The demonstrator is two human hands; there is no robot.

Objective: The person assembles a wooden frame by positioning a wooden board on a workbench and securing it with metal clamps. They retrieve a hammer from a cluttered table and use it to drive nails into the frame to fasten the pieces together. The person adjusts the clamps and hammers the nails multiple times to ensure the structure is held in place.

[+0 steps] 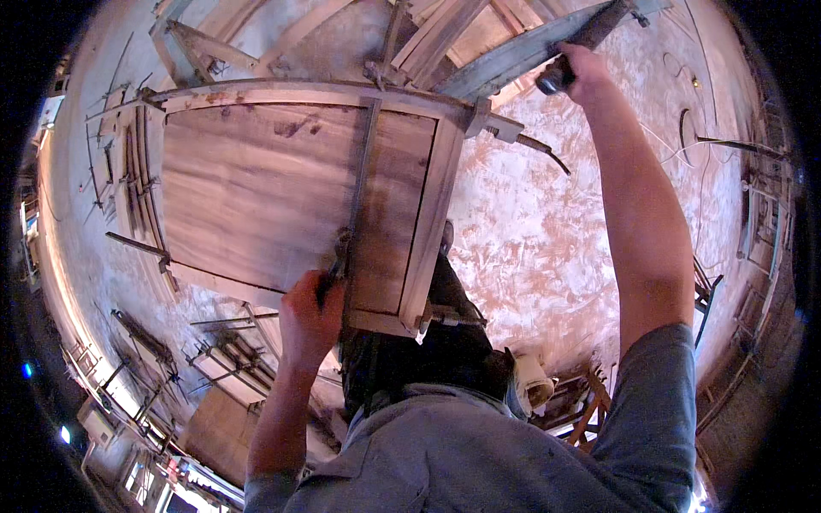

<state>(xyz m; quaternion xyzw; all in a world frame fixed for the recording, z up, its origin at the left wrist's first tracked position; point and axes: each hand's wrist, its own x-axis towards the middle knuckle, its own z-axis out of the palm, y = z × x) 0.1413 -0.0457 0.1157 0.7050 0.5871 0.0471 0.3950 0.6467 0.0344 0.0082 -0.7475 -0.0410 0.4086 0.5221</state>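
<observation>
A framed wooden panel (256, 188) lies in front of me, with a long metal bar clamp (366, 162) across its face. My left hand (310, 309) is closed at the panel's near edge, beside the clamp bar. A dark grip (325, 289) shows in its fingers; whether it belongs to the clamp or to a separate tool I cannot make out. Stretched far out to the right, my right hand (587, 73) is wrapped round a thick dark bar-like tool (603, 27). That tool lies over or against a grey beam (513, 53) beyond the panel; its exact kind is unclear.
More clamp ends (505, 128) jut from the panel's right side, and another clamp (453, 316) sits at its near right corner. Wooden frames (436, 38) stand beyond. Wood strips (137, 179) lie to the left. A pale bucket-like container (532, 380) stands near my right side.
</observation>
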